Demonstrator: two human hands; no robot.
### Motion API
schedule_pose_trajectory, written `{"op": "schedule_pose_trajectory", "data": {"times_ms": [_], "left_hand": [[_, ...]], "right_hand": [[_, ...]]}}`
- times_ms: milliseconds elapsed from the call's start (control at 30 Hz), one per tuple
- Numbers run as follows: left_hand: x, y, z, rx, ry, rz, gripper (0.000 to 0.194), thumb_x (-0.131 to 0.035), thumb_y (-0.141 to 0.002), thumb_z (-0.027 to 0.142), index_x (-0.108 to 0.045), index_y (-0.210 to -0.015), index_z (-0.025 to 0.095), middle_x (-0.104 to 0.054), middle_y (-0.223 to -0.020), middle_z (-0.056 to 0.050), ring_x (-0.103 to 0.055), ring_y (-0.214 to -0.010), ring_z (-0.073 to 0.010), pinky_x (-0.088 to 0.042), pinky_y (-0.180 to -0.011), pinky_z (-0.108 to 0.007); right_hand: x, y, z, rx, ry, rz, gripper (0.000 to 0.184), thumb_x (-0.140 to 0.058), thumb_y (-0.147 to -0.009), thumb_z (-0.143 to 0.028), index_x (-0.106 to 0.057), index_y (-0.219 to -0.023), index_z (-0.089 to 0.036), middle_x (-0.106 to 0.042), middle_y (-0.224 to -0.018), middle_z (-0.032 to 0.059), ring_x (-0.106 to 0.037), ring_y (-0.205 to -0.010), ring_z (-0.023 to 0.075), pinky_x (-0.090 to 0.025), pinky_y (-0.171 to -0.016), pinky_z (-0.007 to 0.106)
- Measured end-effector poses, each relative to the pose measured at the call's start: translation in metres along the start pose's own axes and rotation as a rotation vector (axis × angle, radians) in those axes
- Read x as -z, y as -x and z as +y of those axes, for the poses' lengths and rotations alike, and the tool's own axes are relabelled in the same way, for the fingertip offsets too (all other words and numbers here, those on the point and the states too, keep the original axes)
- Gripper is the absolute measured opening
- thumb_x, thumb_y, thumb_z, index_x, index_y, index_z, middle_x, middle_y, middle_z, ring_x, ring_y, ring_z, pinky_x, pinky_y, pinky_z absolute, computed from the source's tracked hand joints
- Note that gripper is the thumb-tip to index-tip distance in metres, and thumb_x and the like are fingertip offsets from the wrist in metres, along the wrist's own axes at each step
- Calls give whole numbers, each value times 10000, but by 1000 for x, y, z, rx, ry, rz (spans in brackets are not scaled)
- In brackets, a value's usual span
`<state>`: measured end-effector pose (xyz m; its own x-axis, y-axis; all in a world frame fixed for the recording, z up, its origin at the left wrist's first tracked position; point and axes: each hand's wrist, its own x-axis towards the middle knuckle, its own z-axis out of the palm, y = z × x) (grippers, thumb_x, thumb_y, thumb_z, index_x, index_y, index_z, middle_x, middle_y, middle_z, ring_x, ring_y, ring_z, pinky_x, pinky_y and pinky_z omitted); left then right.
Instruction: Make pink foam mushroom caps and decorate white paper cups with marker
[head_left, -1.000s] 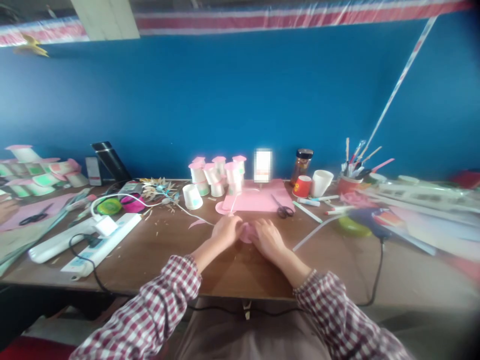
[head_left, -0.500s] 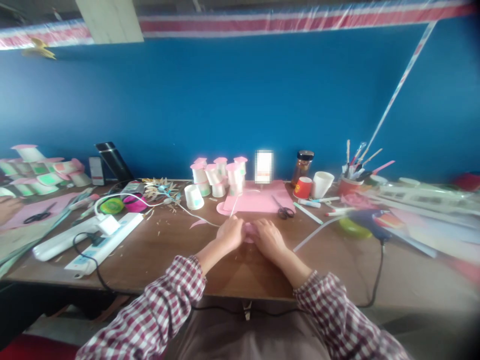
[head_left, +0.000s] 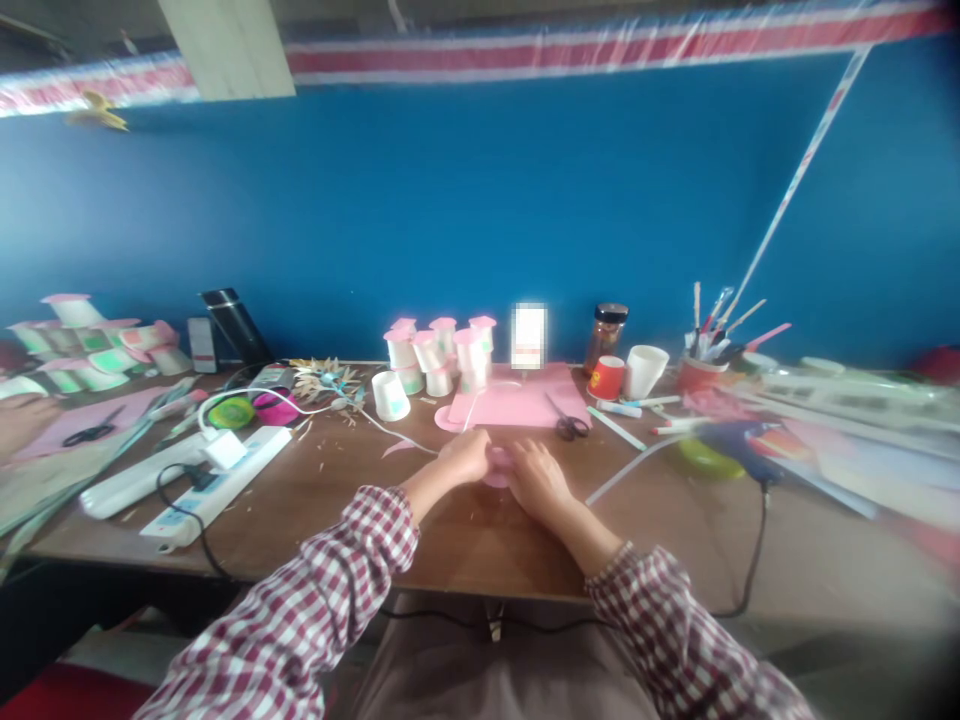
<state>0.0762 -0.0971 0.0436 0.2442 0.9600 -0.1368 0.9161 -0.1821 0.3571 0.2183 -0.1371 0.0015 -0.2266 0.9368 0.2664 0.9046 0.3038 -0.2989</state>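
Between my two hands, low over the brown table, is a small rounded piece of pink paper [head_left: 498, 478]. My left hand [head_left: 466, 457] is closed on its left edge, and my right hand [head_left: 541, 478] has its bent fingers on the right edge. My fingers cover much of the paper. Just beyond them lies a larger pink sheet [head_left: 517, 398], with black-handled scissors [head_left: 572, 427] on its right corner. A group of white paper cups with pink tops [head_left: 471, 360] stands behind my left hand, and a plain white cup [head_left: 390, 396] is upside down beside them.
A white power strip [head_left: 225, 485] with a charger and cables lies at the left. To the right are a red cup [head_left: 606, 378], a white cup [head_left: 645, 372], a brown jar [head_left: 606, 338], a pen pot [head_left: 701, 373] and a blue glue gun [head_left: 739, 445]. Another person's hand [head_left: 26, 425] shows far left.
The view has shifted slightly, so things on the left appear further right and lower. Both hands stay at the pink paper, with small finger movements.
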Motion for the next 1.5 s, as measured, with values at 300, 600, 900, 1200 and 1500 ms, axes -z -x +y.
{"op": "schedule_pose_trajectory", "data": {"times_ms": [300,600,900,1200,1500], "left_hand": [[-10,-11,-12,-15,105,35,266,-664,-672,310,-617,-907,194,-681,-916,-83,-627,-829,-229,-438,-668,-279],[-16,-15,-19,-100,261,83,102,-560,-722,171,-658,-747,164,-701,-775,-50,-634,-729,-185,-459,-630,-252],[3,-2,-14,-144,336,395,137,-565,-762,195,-678,-839,190,-682,-928,-54,-610,-917,-206,-469,-822,-303],[-11,4,-13,-245,544,499,121,-567,-769,173,-667,-837,170,-658,-923,-67,-619,-864,-166,-484,-840,-292],[-36,-18,-8,-132,978,418,229,-557,-789,344,-575,-926,162,-635,-902,-53,-614,-788,-137,-504,-724,-267]], "right_hand": [[-1,-1,1,-15,-45,-5,297,-474,-861,-255,-561,-1142,-224,-559,-1090,89,-503,-970,221,-362,-837,306],[-2,-3,0,-43,-108,29,345,-448,-837,-185,-543,-1168,-192,-565,-1121,97,-508,-996,215,-374,-861,301],[3,-9,6,-66,-201,292,299,-421,-822,-155,-560,-1086,-170,-626,-993,89,-542,-937,207,-400,-807,285],[7,-8,8,-112,-213,313,182,-460,-843,-212,-628,-914,-215,-647,-874,48,-572,-849,182,-403,-708,248],[14,-7,13,-148,-232,472,233,-434,-870,-242,-658,-921,-200,-628,-955,62,-572,-838,178,-416,-701,248]]}}
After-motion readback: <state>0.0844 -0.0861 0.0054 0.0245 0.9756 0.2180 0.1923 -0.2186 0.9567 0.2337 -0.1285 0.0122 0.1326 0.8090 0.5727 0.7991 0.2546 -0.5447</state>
